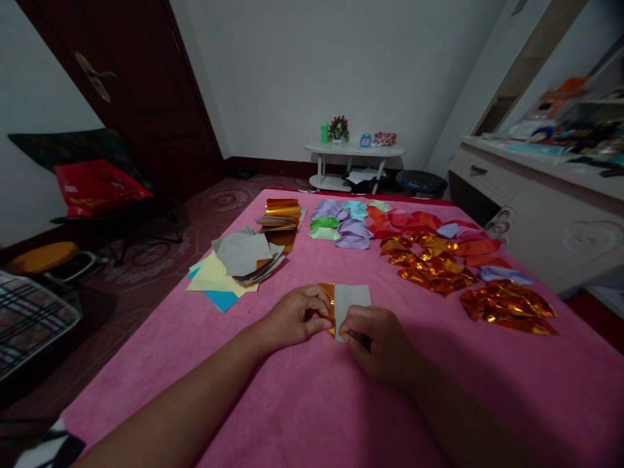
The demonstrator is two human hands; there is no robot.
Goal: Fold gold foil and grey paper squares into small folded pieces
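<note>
A sheet of gold foil paper (351, 296) lies on the pink cloth in front of me, its grey back facing up. Along its left side a strip is folded over, showing gold. My left hand (301, 316) pinches that gold fold between thumb and fingers. Curled at the lower right part of the sheet, my right hand (377, 335) has its thumb and fingertips closed on the paper; the exact grip is partly hidden. Beyond my left hand is a loose pile of grey-backed sheets (241, 252), over yellow paper (209, 276) and blue paper (224, 300).
A stack of gold foil sheets (283, 211) sits farther back. Several folded gold foil pieces (433, 260) lie at the right, near folded red paper pieces (394, 221) and purple ones (353, 233). A white dresser (526, 201) borders the pink-covered table (273, 390) on the right.
</note>
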